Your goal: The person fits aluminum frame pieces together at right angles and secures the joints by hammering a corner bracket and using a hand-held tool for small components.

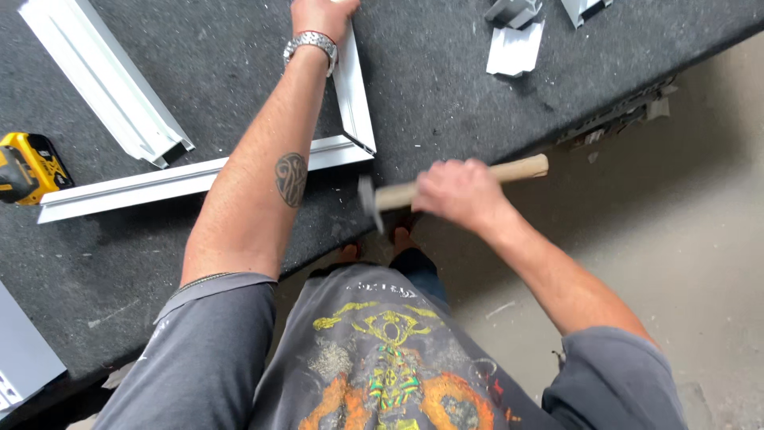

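Yellow drill (28, 167) sits parked at the far left. My left hand (321, 16) presses flat on the white frame corner (350, 139) so it can't shift; my right hand (454, 193) is fisted round the hammer (398, 195), head just off that corner.

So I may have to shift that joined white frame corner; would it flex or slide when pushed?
The white frame corner looks like rigid metal profile, so probably stiff. The mitred joint may shift, since the left hand braces it. The black mat looks grippy, so sliding seems unlikely.
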